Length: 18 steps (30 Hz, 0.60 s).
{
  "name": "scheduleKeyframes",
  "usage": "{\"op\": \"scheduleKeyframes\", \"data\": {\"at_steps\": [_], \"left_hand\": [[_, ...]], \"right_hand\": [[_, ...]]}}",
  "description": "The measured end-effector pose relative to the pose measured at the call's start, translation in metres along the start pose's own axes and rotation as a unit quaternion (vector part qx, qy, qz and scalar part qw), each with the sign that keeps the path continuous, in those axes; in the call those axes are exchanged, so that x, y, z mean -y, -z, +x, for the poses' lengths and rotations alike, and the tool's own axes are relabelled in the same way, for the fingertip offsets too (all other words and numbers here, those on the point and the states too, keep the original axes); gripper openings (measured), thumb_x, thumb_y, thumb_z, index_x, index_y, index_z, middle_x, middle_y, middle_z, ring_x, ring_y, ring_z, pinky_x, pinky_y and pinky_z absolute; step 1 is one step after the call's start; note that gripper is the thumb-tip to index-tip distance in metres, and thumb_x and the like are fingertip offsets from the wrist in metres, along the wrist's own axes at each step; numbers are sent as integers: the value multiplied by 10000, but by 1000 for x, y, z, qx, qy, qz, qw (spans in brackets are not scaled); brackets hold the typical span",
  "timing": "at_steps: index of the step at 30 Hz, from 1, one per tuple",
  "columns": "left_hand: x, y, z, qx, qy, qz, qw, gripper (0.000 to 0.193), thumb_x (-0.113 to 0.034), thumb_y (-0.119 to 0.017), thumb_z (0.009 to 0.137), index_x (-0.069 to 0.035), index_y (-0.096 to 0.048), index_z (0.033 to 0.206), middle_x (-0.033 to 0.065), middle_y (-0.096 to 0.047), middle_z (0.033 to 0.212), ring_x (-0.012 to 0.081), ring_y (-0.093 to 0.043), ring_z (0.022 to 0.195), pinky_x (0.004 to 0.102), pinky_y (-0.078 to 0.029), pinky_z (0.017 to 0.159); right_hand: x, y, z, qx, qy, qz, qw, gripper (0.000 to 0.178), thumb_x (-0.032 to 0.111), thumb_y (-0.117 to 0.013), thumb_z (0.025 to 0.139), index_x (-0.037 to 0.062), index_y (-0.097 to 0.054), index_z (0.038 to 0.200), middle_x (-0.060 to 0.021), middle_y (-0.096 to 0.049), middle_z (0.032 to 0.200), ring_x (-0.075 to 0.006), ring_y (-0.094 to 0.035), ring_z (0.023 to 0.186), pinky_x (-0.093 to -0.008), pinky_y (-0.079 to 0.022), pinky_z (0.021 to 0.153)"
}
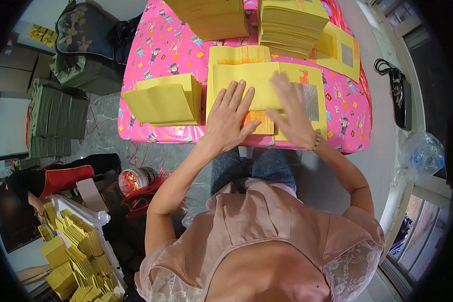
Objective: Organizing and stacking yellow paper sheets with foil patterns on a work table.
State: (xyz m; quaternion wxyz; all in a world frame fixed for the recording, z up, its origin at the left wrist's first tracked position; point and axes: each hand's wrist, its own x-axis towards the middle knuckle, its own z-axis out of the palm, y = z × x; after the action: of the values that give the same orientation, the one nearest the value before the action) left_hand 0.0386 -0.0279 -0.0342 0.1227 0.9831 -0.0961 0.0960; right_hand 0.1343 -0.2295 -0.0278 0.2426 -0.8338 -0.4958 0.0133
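The folded yellow sheet (246, 73) lay near the table's 6 o'clock edge, among other yellow sheets (314, 75). The left hand (230, 121) rested flat on it, fingers spread; the right hand (293, 113), blurred, stood apart at 3 o'clock, its contact indeterminate to me. I saw neither hand grip anything. I judged that uneven palm pressure could skew the fold, a leftward sweep could upset the folded bundle (158, 103) at 9 o'clock, and a dragged pink cover (158, 65) could tip the tall stack (289, 30) at 1 o'clock.
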Motion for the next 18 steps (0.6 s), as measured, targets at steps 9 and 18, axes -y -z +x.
{"op": "scheduleKeyframes", "data": {"at_steps": [9, 18], "left_hand": [[1, 2, 1, -27, -1, -7, 1000, 705, -509, -479, 945, -77, -345, 1486, 213, -310, 1529, 385, -263, 1428, 487, -204, 1169], [-17, 38, -11, -352, 89, -172, 916, 819, -154, -729, 826, -58, -283, 1507, 263, -214, 1547, 439, -272, 1410, 462, -255, 1148]], "right_hand": [[-22, 7, 8, -13, -255, 157, 954, 457, 380, -691, 875, -16, -599, 1084, -198, -626, 1092, -308, -583, 1083, -415, -437, 955], [11, 24, 5, -251, -107, 378, 885, 128, 99, -610, 957, 15, -513, 955, 6, -554, 800, -60, -545, 746, -217, -454, 673]]}}
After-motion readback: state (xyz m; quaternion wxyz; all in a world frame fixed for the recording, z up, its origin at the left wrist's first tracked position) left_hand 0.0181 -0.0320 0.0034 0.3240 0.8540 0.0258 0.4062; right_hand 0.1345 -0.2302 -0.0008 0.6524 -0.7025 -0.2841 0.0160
